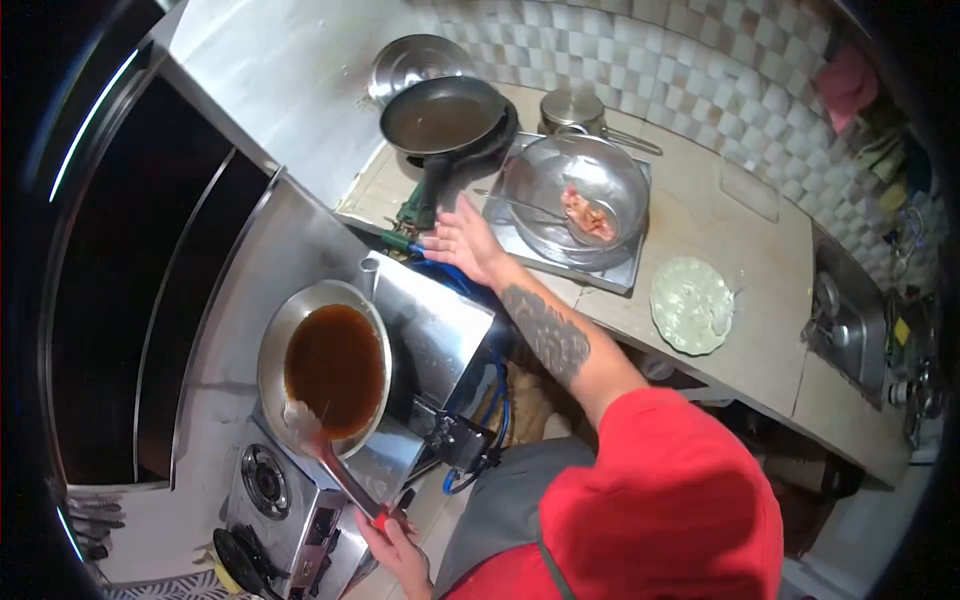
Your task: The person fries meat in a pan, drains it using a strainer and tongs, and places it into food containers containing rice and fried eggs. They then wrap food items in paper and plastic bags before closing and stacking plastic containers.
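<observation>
My left hand (397,553) is closed around the red-trimmed handle of a pair of tongs (347,482). The blurred tips of the tongs lie over the near rim of a wide metal pan (375,307). Dark brown liquid (335,372) fills much of that pan. My right hand (467,243) reaches forward with its fingers apart and nothing in it. It is near the handle of a black frying pan (442,117) and left of a large metal bowl (540,165). Pieces of raw-looking meat (588,216) sit in the bowl with a long-handled utensil.
A gas stove (265,480) stands below the wide pan. On the counter (715,195) are a pale green scalloped plate (690,305) and a small lidded pot (572,107). A sink (850,330) is at the right. Blue hoses (500,385) hang between stove and counter.
</observation>
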